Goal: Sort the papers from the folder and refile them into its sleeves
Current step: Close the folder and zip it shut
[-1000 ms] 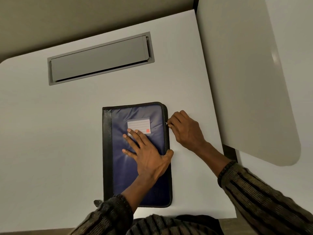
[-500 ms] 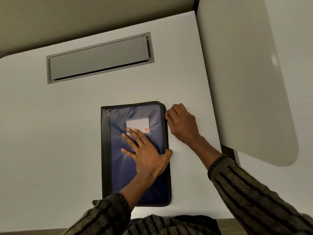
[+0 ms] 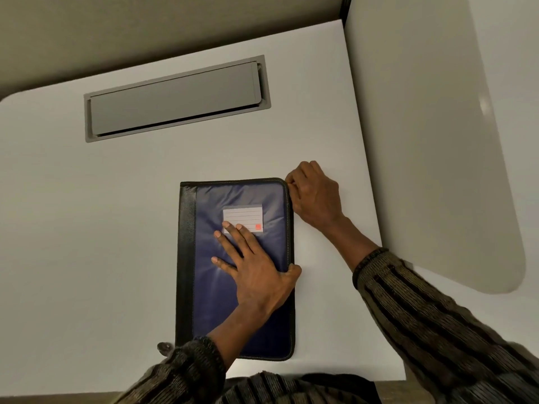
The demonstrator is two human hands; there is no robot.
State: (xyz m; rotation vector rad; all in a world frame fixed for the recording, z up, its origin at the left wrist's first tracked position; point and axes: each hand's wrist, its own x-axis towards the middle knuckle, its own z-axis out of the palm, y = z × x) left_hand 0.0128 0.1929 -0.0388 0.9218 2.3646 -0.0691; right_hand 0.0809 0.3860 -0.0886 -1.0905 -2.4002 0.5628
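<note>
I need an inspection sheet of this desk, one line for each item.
Surface: white desk.
Job's things: blue zip folder lying closed, white label on its cover; no papers seen.
Clutter: small dark tab at the folder's near left corner, unclear what.
Hands: left hand flat on the cover; right hand pinches the zip edge at the far right corner.
Cables: nothing seen.
Surroundings: grey hatch set in the desk; pale panel on the right.

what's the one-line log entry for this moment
left hand: flat on folder cover | right hand: pinches zip at top right corner | folder: shut, flat on table | papers: none in view
</note>
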